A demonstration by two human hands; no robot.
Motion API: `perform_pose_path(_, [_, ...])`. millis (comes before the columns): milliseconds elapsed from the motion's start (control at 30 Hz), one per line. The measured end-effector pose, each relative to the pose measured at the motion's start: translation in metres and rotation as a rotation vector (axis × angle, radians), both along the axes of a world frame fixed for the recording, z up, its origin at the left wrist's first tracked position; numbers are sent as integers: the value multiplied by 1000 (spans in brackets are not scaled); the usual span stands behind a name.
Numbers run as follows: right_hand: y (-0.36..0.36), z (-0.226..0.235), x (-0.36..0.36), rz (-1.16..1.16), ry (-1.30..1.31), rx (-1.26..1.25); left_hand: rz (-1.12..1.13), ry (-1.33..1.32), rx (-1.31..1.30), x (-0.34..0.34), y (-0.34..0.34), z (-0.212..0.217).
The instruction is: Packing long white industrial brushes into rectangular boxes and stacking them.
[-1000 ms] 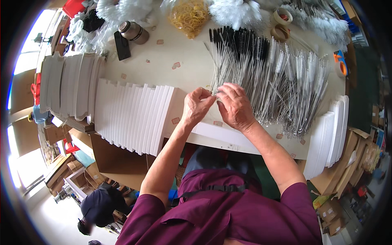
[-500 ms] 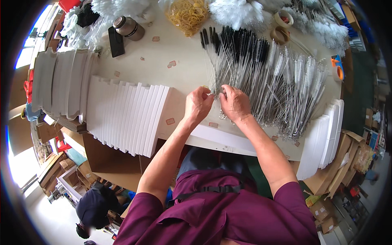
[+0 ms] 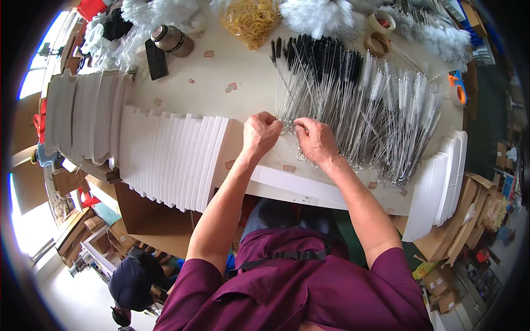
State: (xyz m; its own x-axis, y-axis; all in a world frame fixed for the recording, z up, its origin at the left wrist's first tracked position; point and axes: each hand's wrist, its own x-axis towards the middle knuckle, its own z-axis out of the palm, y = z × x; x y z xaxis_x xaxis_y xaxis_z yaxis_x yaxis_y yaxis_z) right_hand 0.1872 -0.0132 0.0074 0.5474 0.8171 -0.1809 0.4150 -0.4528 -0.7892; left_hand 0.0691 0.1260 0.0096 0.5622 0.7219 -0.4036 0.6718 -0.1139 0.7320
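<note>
A wide row of thin wire-handled brushes (image 3: 326, 88) lies on the table, black and white bristles at the far end, looped wire ends towards me. At the left edge of this row, my left hand (image 3: 261, 134) is closed, its fingertips pinched at the wire ends of the leftmost brushes. Close beside it, my right hand (image 3: 317, 142) is closed too, thumb and curled fingers at the looped ends. What the right fingers hold, if anything, is hidden. A few wire loops (image 3: 301, 154) show just below the right hand.
White card pieces stand in a row (image 3: 171, 154) at left and a stack (image 3: 436, 187) at right. Farther back are a metal flask (image 3: 175, 41), a black phone (image 3: 157, 59), a bag of yellow rubber bands (image 3: 251, 22), tape rolls (image 3: 377, 44) and an orange-blue tape dispenser (image 3: 457, 88).
My left hand has moved slightly left, and the gap between my hands is a little wider. The right hand has shifted slightly left and nearer to me. The brush row looks much the same.
</note>
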Motion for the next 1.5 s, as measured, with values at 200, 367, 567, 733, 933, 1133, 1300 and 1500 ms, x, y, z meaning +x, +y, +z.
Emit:
perform_pose_path(200, [19, 4, -2, -35, 290, 26, 234, -233, -547, -3, 6, 33])
perform_pose_path(367, [44, -24, 0, 21, 777, 139, 256, -339, -620, -5, -2, 51])
perform_pose_path(567, [59, -37, 6, -328, 1180, 182, 274, -420, -727, -21, -11, 69])
perform_pose_path(733, [56, -1, 5, -407, 1617, 355, 269, -407, -672, -56, -25, 80])
perform_pose_path(933, [60, 53, -23, -217, 1485, 378, 278, -523, -684, -90, -58, 89])
perform_pose_path(1133, [33, 92, -7, -249, 1265, 625, 291, -574, -880, -88, -55, 100])
perform_pose_path(1300, [-9, 92, 8, -373, 1172, 769, 211, -526, -965, -75, -61, 106])
perform_pose_path(1500, [-57, 86, 23, -672, 1090, 885, 172, -546, -1079, -57, -76, 102])
